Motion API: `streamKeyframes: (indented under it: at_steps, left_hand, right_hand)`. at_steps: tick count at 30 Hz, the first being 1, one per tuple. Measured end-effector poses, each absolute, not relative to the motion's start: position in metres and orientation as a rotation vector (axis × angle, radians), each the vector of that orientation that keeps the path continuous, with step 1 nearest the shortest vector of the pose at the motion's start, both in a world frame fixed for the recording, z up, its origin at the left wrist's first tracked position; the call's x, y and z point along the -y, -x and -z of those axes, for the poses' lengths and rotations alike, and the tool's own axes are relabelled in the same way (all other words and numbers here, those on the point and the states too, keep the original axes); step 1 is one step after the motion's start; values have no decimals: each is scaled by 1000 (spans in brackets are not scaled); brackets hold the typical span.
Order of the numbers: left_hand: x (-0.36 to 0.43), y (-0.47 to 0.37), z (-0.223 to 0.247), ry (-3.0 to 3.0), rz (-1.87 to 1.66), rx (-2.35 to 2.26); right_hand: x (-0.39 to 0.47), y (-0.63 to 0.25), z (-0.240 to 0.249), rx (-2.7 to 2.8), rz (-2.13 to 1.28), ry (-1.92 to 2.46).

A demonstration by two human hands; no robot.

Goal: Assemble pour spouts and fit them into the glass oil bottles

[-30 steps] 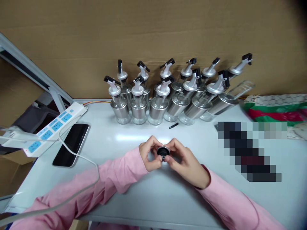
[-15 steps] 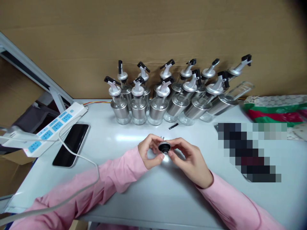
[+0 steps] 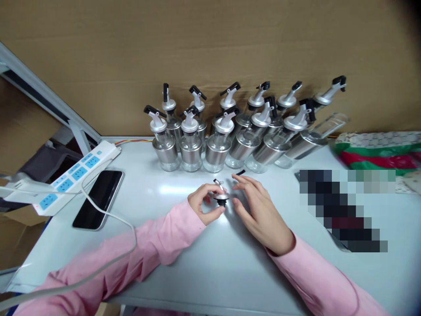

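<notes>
Between thumb and fingers, my left hand (image 3: 203,204) holds a silver pourer stopper (image 3: 221,197) upright, its black ribbed plug pointing down and its small spout up. My right hand (image 3: 258,210) is just right of the stopper, fingers apart and holding nothing. Its index fingertip is near a small black lever piece (image 3: 241,172) on the table, partly hidden by the fingers. Beyond the hands stand two rows of glass and steel bottles (image 3: 217,151), topped with silver pourers, most with black levers.
On the left lie a white power strip (image 3: 70,175) and a black phone (image 3: 98,199), with a white cable (image 3: 128,221) crossing my left sleeve. A colourful plastic bag (image 3: 378,151) and a pixelated dark object (image 3: 338,210) are at right. Cardboard (image 3: 210,44) backs the table (image 3: 197,281).
My right hand has let go of the stopper and moved slightly forward, its fingers spreading toward the black lever piece. The stopper is now tipped upright in my left hand.
</notes>
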State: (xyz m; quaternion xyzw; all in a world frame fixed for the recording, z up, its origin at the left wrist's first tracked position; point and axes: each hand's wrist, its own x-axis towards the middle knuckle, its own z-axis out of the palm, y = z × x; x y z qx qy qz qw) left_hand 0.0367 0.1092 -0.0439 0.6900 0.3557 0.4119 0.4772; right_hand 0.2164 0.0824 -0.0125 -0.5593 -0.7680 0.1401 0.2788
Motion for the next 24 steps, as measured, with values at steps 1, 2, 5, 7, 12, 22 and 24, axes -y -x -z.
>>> streamKeyframes:
  at_steps: [1, 2, 5, 7, 12, 22, 24]
  left_hand:
    - [-108, -37, 43, -1700, -985, -884]
    - [-108, -36, 42, -1709, -975, -891]
    - [-107, -35, 41, -1688, -1000, -852]
    - [-107, -34, 41, -1637, -999, -805]
    - [-109, -33, 39, -1574, -1000, -726]
    - [-104, -40, 39, -1383, -958, -914]
    - [-103, -41, 39, -1330, -964, -932]
  right_hand:
    - [-83, -217, 15, 2101, -359, 1540]
    - [-84, -218, 17, 2141, -349, 1566]
    - [-85, -219, 18, 2185, -361, 1542]
    - [-86, -219, 16, 2148, -396, 1499]
    - [-85, -221, 9, 2065, -456, 1491]
    - [-86, -223, 19, 2056, -136, 1801]
    - [-86, -223, 20, 2073, -199, 1807]
